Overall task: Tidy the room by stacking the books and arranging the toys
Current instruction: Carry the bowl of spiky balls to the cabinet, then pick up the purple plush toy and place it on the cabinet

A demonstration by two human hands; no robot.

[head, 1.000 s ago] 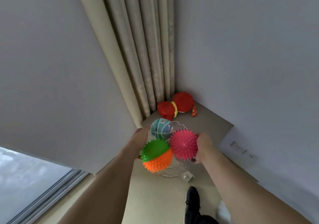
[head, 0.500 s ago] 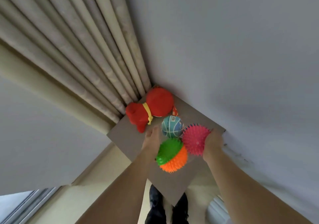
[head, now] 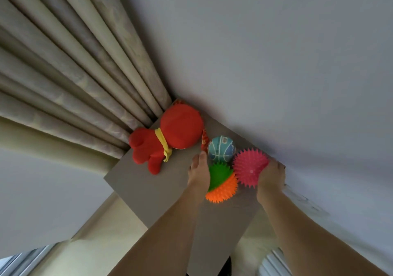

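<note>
My left hand (head: 200,174) lies flat-sided against the green spiky ball (head: 219,174), with its fingers (head: 202,158) pressed together and stretched forward so the tips reach the edge of the small blue basketball (head: 221,148). My right hand (head: 271,176) cups the far side of the pink spiky ball (head: 249,167); its fingers curl around behind the ball, so I cannot tell how widely they are spread. Between my two hands the balls sit bunched in a cluster: the green one rests on top of the orange spiky ball (head: 223,191), the pink one touches both on their right, and the blue basketball sits just behind them, touching green and pink. I cannot tell whether the cluster is resting on the desk (head: 148,182) or is lifted slightly above it.

The desk is a grey-brown surface pushed into the corner where the pale wall (head: 276,62) meets the beige curtain (head: 74,73). A red plush toy (head: 170,136) with a yellow scarf lies on the desk near the curtain folds, just left of the basketball, with a small red-orange tag or strip (head: 204,140) showing between them. Both of my forearms reach in from the bottom of the view, bare.
</note>
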